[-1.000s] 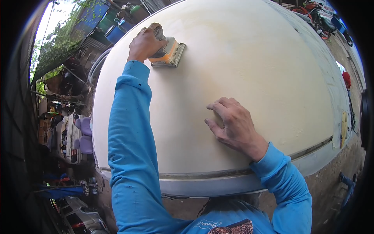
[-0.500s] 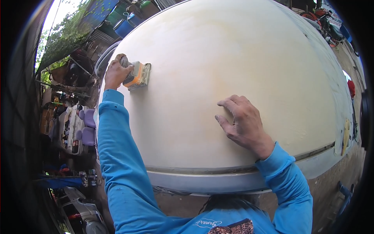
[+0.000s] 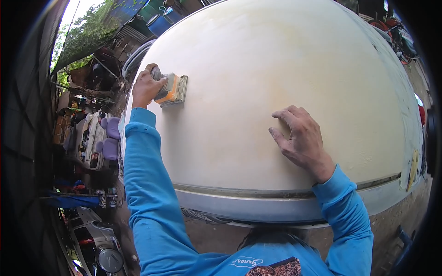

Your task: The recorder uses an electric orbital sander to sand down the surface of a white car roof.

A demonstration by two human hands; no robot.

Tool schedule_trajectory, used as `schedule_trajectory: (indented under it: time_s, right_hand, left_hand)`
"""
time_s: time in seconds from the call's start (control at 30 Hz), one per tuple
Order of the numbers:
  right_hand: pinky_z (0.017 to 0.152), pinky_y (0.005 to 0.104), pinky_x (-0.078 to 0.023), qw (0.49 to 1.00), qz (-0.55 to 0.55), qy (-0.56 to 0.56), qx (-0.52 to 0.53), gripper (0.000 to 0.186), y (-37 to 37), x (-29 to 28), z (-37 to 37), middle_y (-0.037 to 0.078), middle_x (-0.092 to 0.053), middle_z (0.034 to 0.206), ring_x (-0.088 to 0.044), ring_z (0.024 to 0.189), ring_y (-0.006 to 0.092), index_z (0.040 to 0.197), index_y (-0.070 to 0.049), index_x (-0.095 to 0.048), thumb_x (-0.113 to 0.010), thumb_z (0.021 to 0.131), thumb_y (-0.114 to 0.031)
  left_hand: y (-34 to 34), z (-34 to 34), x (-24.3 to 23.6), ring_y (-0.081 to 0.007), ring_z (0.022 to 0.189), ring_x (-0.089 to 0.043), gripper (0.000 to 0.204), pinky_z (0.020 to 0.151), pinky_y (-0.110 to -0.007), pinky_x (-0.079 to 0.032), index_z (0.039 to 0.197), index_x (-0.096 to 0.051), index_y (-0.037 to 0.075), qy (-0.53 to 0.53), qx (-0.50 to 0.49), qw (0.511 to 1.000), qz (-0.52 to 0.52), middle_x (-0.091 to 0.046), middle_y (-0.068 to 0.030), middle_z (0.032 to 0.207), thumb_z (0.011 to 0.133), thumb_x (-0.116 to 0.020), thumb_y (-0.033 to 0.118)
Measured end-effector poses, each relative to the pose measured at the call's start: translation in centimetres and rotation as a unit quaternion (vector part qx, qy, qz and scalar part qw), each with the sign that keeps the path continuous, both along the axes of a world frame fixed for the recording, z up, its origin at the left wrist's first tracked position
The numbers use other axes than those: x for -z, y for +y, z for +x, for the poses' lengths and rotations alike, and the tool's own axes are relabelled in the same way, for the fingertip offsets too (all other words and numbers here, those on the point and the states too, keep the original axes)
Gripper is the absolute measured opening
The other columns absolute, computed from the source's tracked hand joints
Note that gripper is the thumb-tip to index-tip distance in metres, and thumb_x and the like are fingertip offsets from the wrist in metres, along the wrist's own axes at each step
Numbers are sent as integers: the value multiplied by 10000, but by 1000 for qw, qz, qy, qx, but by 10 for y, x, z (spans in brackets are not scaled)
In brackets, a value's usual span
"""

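My left hand (image 3: 148,86) grips a sander (image 3: 171,89) with an orange and grey body, fingers wrapped round its top. Its flat square pad rests on a large cream-white vehicle roof (image 3: 239,106), near the left edge. Over the nearer right part of the roof is my right hand (image 3: 304,137), holding nothing. Its fingers are apart and slightly bent, with whitish dust on the tips. Whether those fingertips touch the roof, I cannot tell.
A dark groove (image 3: 248,193) runs along the roof's near side. At the right edge lies a yellowish strip (image 3: 413,169). Beyond the roof stand blue drums (image 3: 159,23), purple seats (image 3: 110,138), a silver car (image 3: 99,244) and a red motorcycle (image 3: 389,32).
The whole view has shifted, so the roof, both hands and the surroundings appear a little further right. My left hand still grips the sander; my right hand stays open.
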State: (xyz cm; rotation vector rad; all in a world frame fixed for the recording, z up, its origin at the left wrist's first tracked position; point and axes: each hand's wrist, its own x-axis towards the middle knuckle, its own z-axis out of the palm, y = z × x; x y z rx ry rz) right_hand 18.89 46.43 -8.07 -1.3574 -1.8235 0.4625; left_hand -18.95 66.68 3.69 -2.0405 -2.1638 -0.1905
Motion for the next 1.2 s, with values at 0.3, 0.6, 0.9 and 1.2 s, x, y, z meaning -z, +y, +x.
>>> schedule_trajectory:
  time_s: [0.3, 0.6, 0.9, 1.2]
  right_hand:
    - [853, 427, -535, 1000, -8, 14, -4, 277, 0, 1, 2, 139, -680, 1040, -645, 970, 317, 1088, -9, -715, -746, 876, -185]
    - [852, 425, -538, 1000, 5, 3, -7, 278, 0, 1, 1, 141, -677, 1021, -645, 962, 317, 1086, -9, -714, -752, 865, -174]
    - [853, 427, -537, 1000, 11, -4, 1, 274, 6, -8, -17, 134, -674, 1016, -645, 960, 315, 1086, -21, -713, -749, 870, -185]
    - [869, 425, -537, 1000, -4, -8, -5, 280, 9, -18, -28, 138, -670, 1032, -644, 979, 314, 1097, -20, -707, -735, 882, -197]
  left_hand:
    - [28, 72, 3, -332, 1199, -666, 679, 1021, -440, -547, 1424, -565, 237, 10, 27, 1000, -7, -649, -143, 1333, 808, -769, 434]
    - [30, 82, 4, -369, 1177, -670, 713, 981, -430, -546, 1433, -555, 195, 18, 65, 998, 16, -674, -194, 1290, 789, -776, 404]
    - [18, 101, -7, -325, 1159, -686, 644, 999, -451, -556, 1381, -602, 220, -8, 76, 997, -8, -666, -130, 1265, 792, -782, 408]
    - [11, 108, -12, -306, 1161, -679, 647, 1009, -442, -542, 1396, -587, 237, 7, 98, 995, 6, -680, -124, 1239, 799, -790, 381]
